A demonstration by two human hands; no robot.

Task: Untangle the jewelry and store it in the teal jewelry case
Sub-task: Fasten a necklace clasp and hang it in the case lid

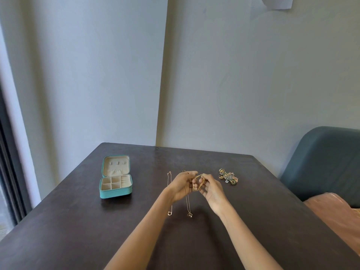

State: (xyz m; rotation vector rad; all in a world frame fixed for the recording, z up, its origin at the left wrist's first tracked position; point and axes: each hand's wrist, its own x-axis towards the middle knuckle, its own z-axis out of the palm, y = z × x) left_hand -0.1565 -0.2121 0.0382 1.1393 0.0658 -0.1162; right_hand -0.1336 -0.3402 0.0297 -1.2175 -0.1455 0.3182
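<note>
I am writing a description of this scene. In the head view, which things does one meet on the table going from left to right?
teal jewelry case, open → first thin necklace laid straight → left hand → gold chain held by both hands → right hand → pile of tangled jewelry. A second thin necklace overlaps the hands, so I leave it out.

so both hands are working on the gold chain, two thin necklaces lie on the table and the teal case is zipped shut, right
Not quite: the teal case is open, its lid folded back and the cream compartments showing, as the head view shows. The rest holds: the left hand and the right hand pinch the gold chain, and two thin necklaces lie on the table.
</note>
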